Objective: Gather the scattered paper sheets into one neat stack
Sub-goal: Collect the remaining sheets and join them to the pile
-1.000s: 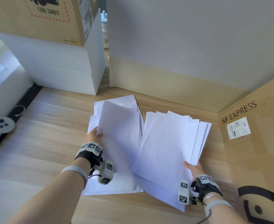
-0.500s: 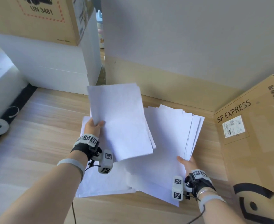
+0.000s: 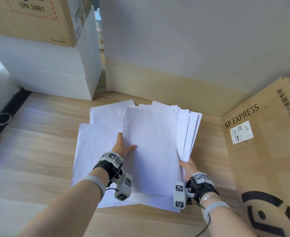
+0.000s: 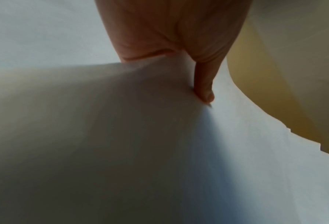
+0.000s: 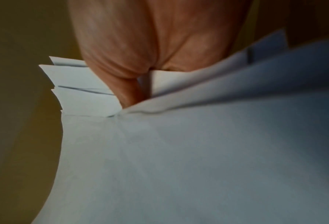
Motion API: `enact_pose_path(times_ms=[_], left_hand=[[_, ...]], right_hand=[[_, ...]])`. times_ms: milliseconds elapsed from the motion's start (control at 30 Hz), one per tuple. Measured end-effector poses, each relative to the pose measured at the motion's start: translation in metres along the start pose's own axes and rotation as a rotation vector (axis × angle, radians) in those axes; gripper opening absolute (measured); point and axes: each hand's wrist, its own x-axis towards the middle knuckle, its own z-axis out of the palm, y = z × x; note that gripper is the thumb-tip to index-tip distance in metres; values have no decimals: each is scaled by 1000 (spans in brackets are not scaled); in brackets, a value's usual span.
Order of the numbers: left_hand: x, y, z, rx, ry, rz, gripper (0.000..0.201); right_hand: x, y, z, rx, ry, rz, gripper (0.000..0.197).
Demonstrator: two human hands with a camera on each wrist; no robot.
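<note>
You see a light wood-grain table (image 3: 38, 159) | a brown cardboard box printed SF EXPRESS (image 3: 267, 151) at its right edge | a white rectangular box (image 3: 47, 72) at far left, with a tan carton marked UN 3481 (image 3: 31, 17) stacked on it | a grey wall with beige base strip (image 3: 192, 40) behind.

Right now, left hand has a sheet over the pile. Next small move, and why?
Probably lower and release that top sheet onto the fanned pile that the right hand grips at its near edge. The left hand pinches the sheet's left edge, already over the pile. Looser sheets lie on the table to the left, to be gathered next.
</note>
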Motion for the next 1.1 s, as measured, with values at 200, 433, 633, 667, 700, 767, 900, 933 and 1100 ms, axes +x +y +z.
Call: enact_pose_path(times_ms=[200, 433, 633, 667, 700, 767, 900, 933, 1100], left_hand=[[-1, -2, -4, -5, -6, 47, 94], [0, 26, -5, -178, 138, 177, 79], [-9, 64, -9, -320, 162, 290, 32], [-11, 69, -10, -323, 155, 321, 31], [-14, 72, -11, -325, 145, 352, 31], [-18, 76, -13, -325, 122, 401, 37], [-20, 74, -15, -360, 38, 452, 46], [-21, 73, -15, -359, 17, 460, 49], [-20, 77, -11, -319, 56, 495, 46]], right_hand=[[-9, -16, 13, 11, 155, 134, 79], [-3, -33, 24, -201, 136, -76, 46], [8, -60, 20, -99, 251, -226, 78], [4, -66, 22, -98, 251, -231, 75], [-4, -73, 26, -78, 240, -237, 66], [-21, -84, 32, -63, 191, -282, 28], [-35, -87, 35, -44, 157, -384, 25], [-36, -87, 36, -44, 158, -405, 28], [-34, -85, 38, -44, 178, -450, 37]])
